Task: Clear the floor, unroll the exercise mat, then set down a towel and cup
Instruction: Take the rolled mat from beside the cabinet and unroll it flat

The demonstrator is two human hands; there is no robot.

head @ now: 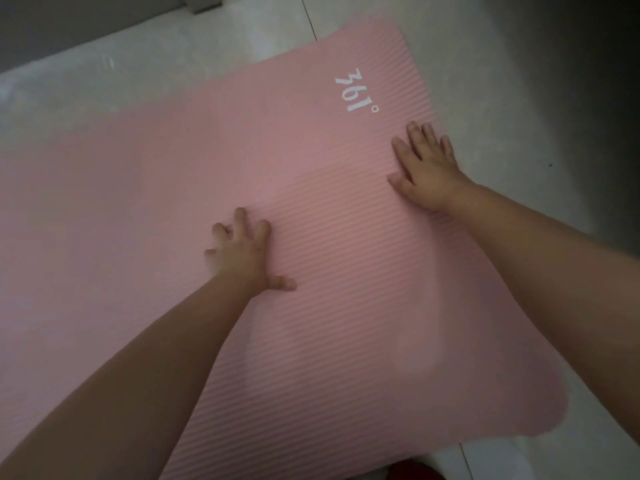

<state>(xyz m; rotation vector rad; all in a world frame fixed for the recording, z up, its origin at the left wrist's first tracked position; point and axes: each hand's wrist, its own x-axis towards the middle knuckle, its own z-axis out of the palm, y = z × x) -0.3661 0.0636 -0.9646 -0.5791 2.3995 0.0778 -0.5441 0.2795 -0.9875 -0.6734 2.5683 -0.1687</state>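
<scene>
Exercise mat (173,209), pink and ribbed with fine parallel ridges, lay unrolled and flat on the pale tiled floor (502,81), with a white "361°" logo (356,95) printed near its far right corner. Its far edge ran beside a bare strip of tile below a dark wall base (52,26) at the upper left, and its right edge sat near a dim grey surface (606,98) at the right of the view. The near right corner of the mat curved round, with floor showing past it and a red object (412,471), too cut off to identify, just beyond the near edge. The left hand (242,254) pressed down on the middle of the mat with fingers spread and slightly bent, holding nothing. The right hand (424,168) rested flat with fingers splayed close to the mat's right edge, just below the logo, also holding nothing. Both forearms stretched over the mat's near half.
</scene>
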